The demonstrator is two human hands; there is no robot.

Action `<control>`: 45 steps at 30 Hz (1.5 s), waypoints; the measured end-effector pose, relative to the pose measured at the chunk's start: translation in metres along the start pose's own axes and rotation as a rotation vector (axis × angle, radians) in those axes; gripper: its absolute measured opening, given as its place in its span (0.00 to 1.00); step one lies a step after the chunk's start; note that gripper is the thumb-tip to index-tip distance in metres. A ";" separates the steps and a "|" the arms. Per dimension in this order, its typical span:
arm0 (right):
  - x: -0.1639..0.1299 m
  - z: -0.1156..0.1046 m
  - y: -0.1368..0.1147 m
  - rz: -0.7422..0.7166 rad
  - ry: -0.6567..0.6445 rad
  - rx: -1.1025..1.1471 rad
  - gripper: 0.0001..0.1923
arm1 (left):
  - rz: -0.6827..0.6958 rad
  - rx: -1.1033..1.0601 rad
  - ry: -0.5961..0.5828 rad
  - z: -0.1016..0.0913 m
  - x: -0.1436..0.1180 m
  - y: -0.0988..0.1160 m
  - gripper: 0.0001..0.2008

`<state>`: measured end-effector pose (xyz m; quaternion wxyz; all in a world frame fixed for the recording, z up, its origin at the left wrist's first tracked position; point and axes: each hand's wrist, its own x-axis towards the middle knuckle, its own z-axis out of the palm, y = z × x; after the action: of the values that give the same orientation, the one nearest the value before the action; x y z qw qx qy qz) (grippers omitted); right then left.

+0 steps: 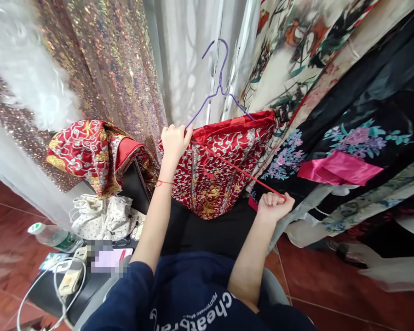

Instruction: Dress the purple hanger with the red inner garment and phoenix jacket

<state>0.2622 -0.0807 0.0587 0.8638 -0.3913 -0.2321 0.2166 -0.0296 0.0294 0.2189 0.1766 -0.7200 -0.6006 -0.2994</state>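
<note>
A red brocade garment with silver and gold embroidery lies over a purple wire hanger, its plain red top band folded near the hanger's arms. My left hand is closed at the garment's upper left corner, beside the hanger's left arm. From there a thin red cord runs taut down to the right. My right hand, a closed fist, grips the cord's other end, apart from the garment. A loose loop of red cord hangs in front of the brocade.
Another red embroidered piece drapes over a dark chair edge at left. Below it are a white dotted cloth bag, a water bottle and a white cable. Hanging at right is a black floral garment; a sequined cloth hangs behind.
</note>
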 end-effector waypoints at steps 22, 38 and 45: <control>-0.078 0.196 0.000 0.547 -0.628 0.233 0.12 | 0.212 0.000 -0.211 -0.017 0.000 -0.026 0.19; -0.035 0.139 0.004 -0.035 -0.503 -0.208 0.10 | 0.133 -0.042 -0.117 -0.016 -0.007 -0.011 0.18; -0.088 0.224 0.000 -0.208 -0.642 -0.670 0.07 | 0.052 -0.063 -0.063 -0.012 -0.009 -0.003 0.26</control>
<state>0.0643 -0.0010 0.1699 0.5917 -0.5363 -0.5823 0.1523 -0.0362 0.0157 0.2221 0.1425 -0.7495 -0.5773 -0.2908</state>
